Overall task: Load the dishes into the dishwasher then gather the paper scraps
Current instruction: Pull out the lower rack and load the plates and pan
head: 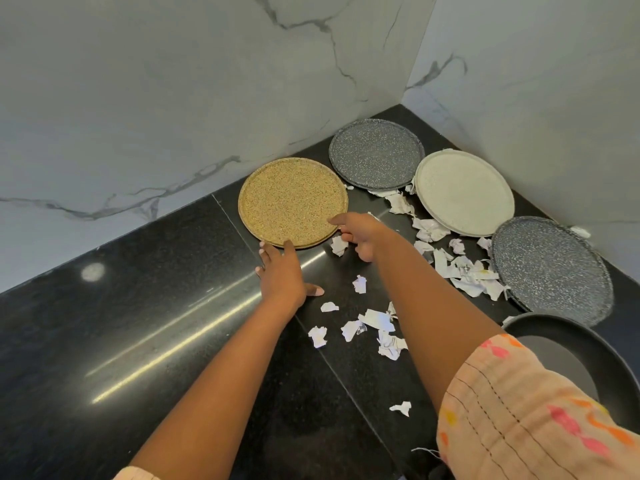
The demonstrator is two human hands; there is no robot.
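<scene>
No text, label or number is legible anywhere in view

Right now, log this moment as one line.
stage: first plate pickup | left hand: touching yellow plate rim | right hand: at its edge | paper scraps: ungathered

Both hands reach the yellow plate (292, 201) on the black bench (138, 323): left hand (280, 275) touching its near rim, right hand (360, 235) at its right edge (fingers curled), paper scraps (460, 271) just beside.
</scene>
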